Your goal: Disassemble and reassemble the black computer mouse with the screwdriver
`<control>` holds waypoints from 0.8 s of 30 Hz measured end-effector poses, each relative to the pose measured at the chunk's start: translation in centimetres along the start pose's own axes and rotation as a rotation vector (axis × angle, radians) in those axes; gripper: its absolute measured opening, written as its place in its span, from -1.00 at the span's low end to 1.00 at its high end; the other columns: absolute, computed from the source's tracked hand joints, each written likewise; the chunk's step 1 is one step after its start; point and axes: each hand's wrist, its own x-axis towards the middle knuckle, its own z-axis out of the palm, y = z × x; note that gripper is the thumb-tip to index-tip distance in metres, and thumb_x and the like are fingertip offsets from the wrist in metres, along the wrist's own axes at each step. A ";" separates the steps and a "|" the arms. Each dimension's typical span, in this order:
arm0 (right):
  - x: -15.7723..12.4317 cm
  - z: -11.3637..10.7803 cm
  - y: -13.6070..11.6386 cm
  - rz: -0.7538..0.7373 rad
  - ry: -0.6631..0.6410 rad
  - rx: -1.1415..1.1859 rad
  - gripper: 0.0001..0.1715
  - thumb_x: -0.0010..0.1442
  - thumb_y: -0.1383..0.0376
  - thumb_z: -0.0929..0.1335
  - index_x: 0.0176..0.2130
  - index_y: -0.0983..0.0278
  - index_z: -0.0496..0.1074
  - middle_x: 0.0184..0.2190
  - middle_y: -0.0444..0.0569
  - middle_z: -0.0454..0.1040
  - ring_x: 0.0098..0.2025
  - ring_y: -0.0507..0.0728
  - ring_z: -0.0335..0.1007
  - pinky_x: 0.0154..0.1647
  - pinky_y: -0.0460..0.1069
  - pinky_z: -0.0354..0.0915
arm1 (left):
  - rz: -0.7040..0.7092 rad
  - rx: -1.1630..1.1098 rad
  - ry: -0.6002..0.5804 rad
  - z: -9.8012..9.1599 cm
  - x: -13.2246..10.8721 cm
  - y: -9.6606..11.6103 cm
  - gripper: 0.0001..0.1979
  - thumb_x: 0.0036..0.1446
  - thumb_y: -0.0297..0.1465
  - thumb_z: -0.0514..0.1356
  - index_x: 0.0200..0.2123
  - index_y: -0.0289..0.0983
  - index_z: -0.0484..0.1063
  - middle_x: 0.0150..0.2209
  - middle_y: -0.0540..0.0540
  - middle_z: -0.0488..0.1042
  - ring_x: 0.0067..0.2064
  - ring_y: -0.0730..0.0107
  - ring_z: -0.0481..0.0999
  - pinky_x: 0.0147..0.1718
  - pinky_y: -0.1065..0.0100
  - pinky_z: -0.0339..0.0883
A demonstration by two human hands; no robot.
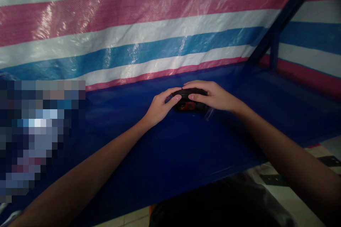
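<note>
Forearms: nearest my camera, a bare left forearm (114, 152) and a bare right forearm (277, 138) slant up from the near side to the black rounded plastic-looking case (185, 98).
Lap: I see a black clothlike lap (213, 202) well apart from the case, on its near side.
Case: my landmark sits over the smooth dark blue sheet (170, 149); I cannot tell whether its underside touches. One reddish patch (189, 106) shows low on its near face.
Left hand: the bare left hand (160, 108) pinches the case's left part, fingers along the top, thumb on the near face.
Right hand: the bare right hand (221, 95) pinches the case's right part the same way, fingers arched over the top, thumb pointing at the other thumb, a small gap between the two tips.
Clear strip: a small transparent strip (209, 114) lies just beside the case, at its near right corner.
Striped sheeting: glossy woven-plastic sheeting (133, 10) in white, red and blue hangs beyond the case.
Frame: one dark blue bar (287, 14) slopes upward, right of the case and behind it.
Floor: pale tiles (133, 220) show well to the near side of the case.
</note>
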 end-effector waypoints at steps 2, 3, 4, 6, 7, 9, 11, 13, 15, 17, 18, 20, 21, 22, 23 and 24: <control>0.0 0.2 -0.1 0.001 -0.019 0.003 -0.59 0.17 0.15 0.32 0.00 0.21 0.42 -0.02 0.00 0.47 0.00 0.15 0.40 0.03 0.10 0.27 | 0.000 0.013 0.014 0.0 0.0 0.0 -0.67 0.20 -0.22 0.08 -0.01 -0.20 0.36 -0.01 -0.05 0.47 0.01 0.34 0.43 0.01 0.29 0.27; 0.0 0.2 -0.1 0.002 -0.029 0.002 -0.58 0.16 0.14 0.33 0.00 0.22 0.42 -0.02 0.00 0.47 -0.01 0.15 0.40 0.02 0.08 0.28 | 0.005 0.021 0.016 0.0 0.0 0.0 -0.68 0.20 -0.22 0.09 -0.02 -0.20 0.36 -0.03 -0.05 0.47 -0.01 0.35 0.43 0.00 0.30 0.27; 0.0 0.3 -0.2 0.004 -0.040 0.002 -0.56 0.15 0.12 0.33 0.00 0.22 0.41 -0.02 0.00 0.47 -0.01 0.14 0.40 0.02 0.07 0.28 | 0.010 0.029 0.014 0.0 0.0 0.0 -0.69 0.19 -0.22 0.10 -0.04 -0.20 0.36 -0.05 -0.05 0.48 -0.02 0.36 0.43 -0.01 0.30 0.27; 0.0 0.3 -0.3 0.015 -0.059 0.009 -0.54 0.14 0.10 0.34 0.00 0.22 0.41 -0.03 -0.01 0.48 -0.02 0.14 0.41 0.00 0.05 0.28 | 0.017 0.031 0.002 0.2 0.0 0.0 -0.71 0.19 -0.22 0.10 -0.06 -0.21 0.35 -0.06 -0.05 0.47 -0.04 0.36 0.43 -0.02 0.30 0.26; 0.0 0.3 -0.4 0.023 -0.071 0.012 -0.53 0.13 0.10 0.34 0.01 0.22 0.41 -0.04 -0.01 0.48 -0.04 0.13 0.41 -0.01 0.04 0.29 | 0.013 0.020 -0.001 0.2 0.0 -0.1 -0.71 0.18 -0.22 0.11 -0.07 -0.21 0.34 -0.07 -0.06 0.47 -0.04 0.36 0.43 -0.02 0.30 0.27; 0.0 0.1 -0.5 0.038 -0.093 0.003 -0.51 0.12 0.10 0.35 0.02 0.22 0.39 -0.05 -0.02 0.49 -0.05 0.13 0.42 -0.03 0.03 0.29 | -0.009 -0.020 -0.006 0.3 0.0 -0.1 -0.69 0.16 -0.21 0.13 -0.08 -0.23 0.30 -0.07 -0.10 0.46 -0.02 0.33 0.44 -0.03 0.27 0.27; 0.0 -0.1 -0.6 0.050 -0.110 -0.037 -0.47 0.10 0.10 0.37 0.03 0.23 0.38 -0.04 -0.02 0.49 -0.06 0.14 0.42 -0.05 0.03 0.30 | -0.039 -0.059 -0.034 0.4 0.0 -0.2 -0.59 0.09 -0.21 0.20 -0.03 -0.23 0.23 -0.01 -0.15 0.44 0.04 0.26 0.42 0.01 0.20 0.25; 0.0 -0.2 -0.7 0.059 -0.126 -0.095 -0.47 0.07 0.12 0.39 0.03 0.24 0.38 -0.04 0.00 0.48 -0.05 0.15 0.42 -0.05 0.03 0.29 | -0.056 -0.070 -0.081 0.5 0.0 -0.3 -0.38 -0.01 -0.22 0.28 0.08 -0.23 0.13 0.09 -0.24 0.36 0.13 0.17 0.34 0.08 0.13 0.20; 0.0 -0.2 -0.7 0.051 -0.161 -0.147 -0.49 0.06 0.16 0.39 0.01 0.25 0.39 -0.03 0.01 0.48 -0.03 0.16 0.41 -0.02 0.05 0.28 | -0.057 -0.055 -0.127 0.5 0.0 -0.3 -0.18 -0.10 -0.22 0.34 0.17 -0.24 0.02 0.17 -0.31 0.25 0.20 0.10 0.25 0.12 0.06 0.14; 0.0 0.1 -0.7 0.019 -0.202 -0.182 -0.51 0.05 0.19 0.40 -0.01 0.26 0.40 -0.02 0.02 0.47 0.00 0.17 0.39 0.02 0.07 0.25 | -0.047 -0.019 -0.165 0.5 0.0 -0.5 -0.10 -0.14 -0.22 0.36 0.21 -0.24 -0.03 0.21 -0.35 0.19 0.23 0.05 0.20 0.15 0.01 0.10; 0.0 0.2 -0.7 0.004 -0.217 -0.191 -0.50 0.04 0.19 0.41 -0.01 0.26 0.40 -0.02 0.03 0.46 0.02 0.18 0.37 0.04 0.08 0.23 | -0.040 0.001 -0.183 0.5 0.0 -0.5 -0.09 -0.14 -0.23 0.36 0.22 -0.24 -0.03 0.21 -0.35 0.18 0.23 0.03 0.20 0.16 0.00 0.09; 0.0 0.4 -0.8 -0.009 -0.236 -0.199 -0.49 0.03 0.19 0.42 0.00 0.25 0.40 0.01 0.04 0.45 0.05 0.18 0.35 0.07 0.08 0.21 | -0.034 0.042 -0.221 0.6 0.1 -0.6 -0.09 -0.15 -0.24 0.36 0.23 -0.23 -0.02 0.20 -0.34 0.21 0.21 0.00 0.23 0.16 -0.03 0.09; 0.1 0.5 -0.8 -0.009 -0.239 -0.200 -0.48 0.03 0.19 0.42 0.00 0.24 0.40 0.02 0.03 0.44 0.06 0.18 0.34 0.08 0.08 0.20 | -0.037 0.062 -0.235 0.6 0.1 -0.6 -0.09 -0.15 -0.24 0.36 0.23 -0.24 -0.02 0.19 -0.33 0.23 0.20 -0.01 0.25 0.15 -0.04 0.11; 0.1 0.6 -0.9 -0.007 -0.241 -0.199 -0.48 0.03 0.20 0.42 0.01 0.23 0.39 0.03 0.02 0.43 0.07 0.17 0.33 0.09 0.07 0.19 | -0.041 0.081 -0.244 0.6 0.1 -0.7 -0.10 -0.14 -0.24 0.35 0.23 -0.24 -0.01 0.18 -0.33 0.25 0.18 -0.02 0.27 0.13 -0.04 0.13; 0.1 0.6 -0.9 -0.008 -0.246 -0.198 -0.48 0.04 0.20 0.42 0.02 0.21 0.39 0.04 0.01 0.43 0.08 0.17 0.33 0.10 0.07 0.18 | -0.046 0.100 -0.250 0.6 0.1 -0.6 -0.11 -0.14 -0.24 0.35 0.22 -0.25 0.00 0.16 -0.32 0.27 0.17 -0.03 0.29 0.12 -0.04 0.15; 0.1 0.6 -0.9 -0.012 -0.250 -0.197 -0.48 0.04 0.20 0.41 0.02 0.21 0.38 0.05 0.01 0.42 0.08 0.16 0.32 0.11 0.07 0.18 | -0.050 0.117 -0.253 0.6 0.2 -0.6 -0.12 -0.13 -0.24 0.34 0.22 -0.26 0.02 0.16 -0.32 0.28 0.16 -0.03 0.30 0.10 -0.03 0.17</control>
